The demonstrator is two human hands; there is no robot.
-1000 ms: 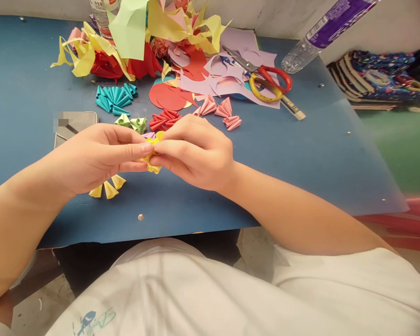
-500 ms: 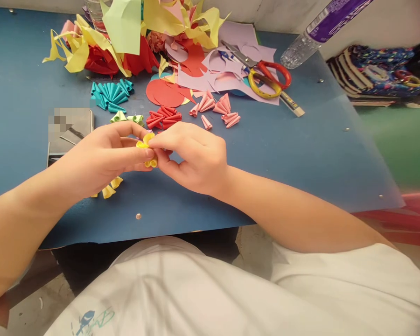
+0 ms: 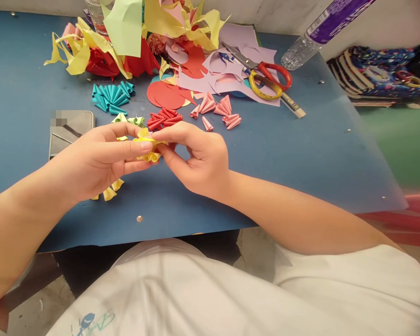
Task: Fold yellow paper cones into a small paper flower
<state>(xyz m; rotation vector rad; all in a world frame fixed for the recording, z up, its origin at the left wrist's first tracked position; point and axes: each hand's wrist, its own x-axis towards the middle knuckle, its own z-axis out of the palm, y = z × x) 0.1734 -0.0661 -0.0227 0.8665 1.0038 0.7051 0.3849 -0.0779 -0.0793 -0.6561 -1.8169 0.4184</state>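
Observation:
Between my two hands, above the blue table (image 3: 273, 154), is a yellow paper flower (image 3: 154, 157) made of rolled petals. My left hand (image 3: 105, 156) pinches it from the left, thumb in front and fingers behind. From the right, the thumb and forefinger of my right hand (image 3: 199, 156) grip its edge. Fingers cover much of the flower. Loose yellow paper cones (image 3: 110, 192) lie beneath my left wrist. Just beyond my hands sit light green cones (image 3: 136, 121), red cones (image 3: 165, 118), pink cones (image 3: 207, 103) and a teal cone pile (image 3: 112, 97).
Scissors (image 3: 266, 86) with red and yellow handles rest on lilac paper scraps (image 3: 196, 80), beside a box cutter (image 3: 293, 105). A plastic bottle (image 3: 303, 49) leans at the back right. Red paper discs (image 3: 164, 94) and crumpled yellow scraps (image 3: 80, 51) lie behind. A phone (image 3: 80, 122) is at left.
The yellow flower has turned in my fingers, showing more of its rolled petals at the underside. My right thumb and forefinger have shifted their hold on its edge.

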